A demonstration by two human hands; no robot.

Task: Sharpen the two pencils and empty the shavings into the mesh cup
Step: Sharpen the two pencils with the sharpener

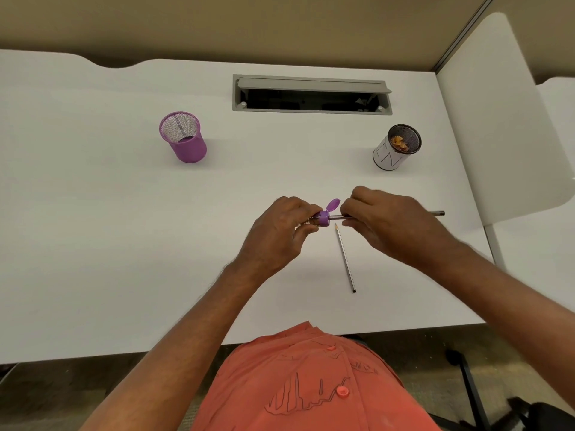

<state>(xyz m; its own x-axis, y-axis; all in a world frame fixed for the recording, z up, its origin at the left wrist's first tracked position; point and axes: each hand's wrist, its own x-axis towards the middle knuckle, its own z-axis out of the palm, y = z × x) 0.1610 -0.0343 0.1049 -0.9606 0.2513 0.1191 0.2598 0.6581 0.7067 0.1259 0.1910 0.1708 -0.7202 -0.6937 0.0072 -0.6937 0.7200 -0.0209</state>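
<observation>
We find both hands raised just above the white desk (pixel 124 244), working at its centre. The left hand (pixel 281 231) is closed around a purple sharpener (pixel 323 218), whose flip lid (pixel 333 205) stands open and tilted up. The right hand (pixel 385 223) pinches a grey pencil (pixel 437 213) near its front end; the tip sits inside the sharpener and the back end juts out to the right past the hand. A second pencil (pixel 345 259) lies flat on the desk just below the hands, its sharpened point toward the sharpener. A black mesh cup (pixel 398 147) with a white paper wrap stands far right, holding shavings (pixel 399 143). A purple mesh cup (pixel 183 138) stands far left; we cannot tell its contents.
</observation>
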